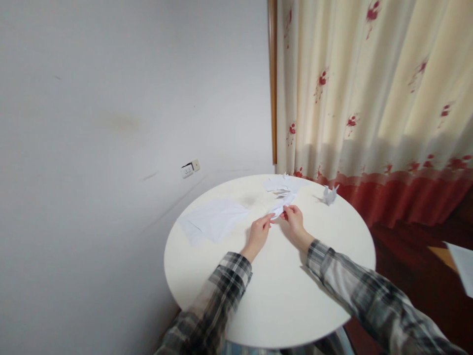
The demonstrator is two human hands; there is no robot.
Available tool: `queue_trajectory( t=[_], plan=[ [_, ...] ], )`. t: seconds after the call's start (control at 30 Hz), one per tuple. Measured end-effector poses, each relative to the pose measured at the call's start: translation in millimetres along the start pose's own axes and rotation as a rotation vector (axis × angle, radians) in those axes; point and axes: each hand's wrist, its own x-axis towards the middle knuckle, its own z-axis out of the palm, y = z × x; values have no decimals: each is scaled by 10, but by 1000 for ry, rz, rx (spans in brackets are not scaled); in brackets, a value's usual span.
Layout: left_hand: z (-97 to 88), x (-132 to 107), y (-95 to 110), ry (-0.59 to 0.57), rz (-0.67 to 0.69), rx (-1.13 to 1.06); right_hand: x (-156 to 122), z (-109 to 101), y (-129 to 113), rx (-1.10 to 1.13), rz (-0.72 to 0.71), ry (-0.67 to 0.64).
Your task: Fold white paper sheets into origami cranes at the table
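Note:
Both hands pinch one narrow piece of folded white paper (280,209) a little above the far half of the round white table (273,296). My left hand (258,234) is closed on its near left end. On its right side, the fingers of my right hand (295,223) grip the edge. The paper slants up and away to the right; its exact folds are too small to make out. Just beyond it lie crumpled white paper pieces (283,184).
Flat white sheets (212,219) lie on the table's left. A small folded paper figure (330,195) stands near the far right edge. Behind are a wall with a socket (187,170) and a flowered curtain (354,98). A white board-like corner (461,266) shows at far right.

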Motion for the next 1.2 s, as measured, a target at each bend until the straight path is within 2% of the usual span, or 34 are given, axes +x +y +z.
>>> queue_trajectory(
  t=[0.23, 0.37, 0.43, 0.53, 0.6, 0.73, 0.93, 1.2],
  plan=[
    [63, -13, -49, -22, -23, -78, 55, -46, 11, 21, 29, 26],
    [18, -41, 24, 50, -72, -38, 89, -81, -5, 23, 30, 32],
    [-25, -40, 78, 138, -67, -15, 81, -86, -26, 16, 41, -26],
    [-63, -4, 105, 272, -78, -73, 28, -65, -56, -6, 71, -189],
    [-53, 29, 80, 312, -105, -137, -23, -36, -67, -42, 79, -285],
    [5, 56, 7, 266, -112, -175, -94, 21, -65, -126, 85, -382],
    [18, 29, -36, 171, -40, -73, -105, 48, -46, -148, 115, -391],
    [-34, 17, 13, 176, -135, 38, -161, 55, -116, -113, 185, -428]
  ],
)
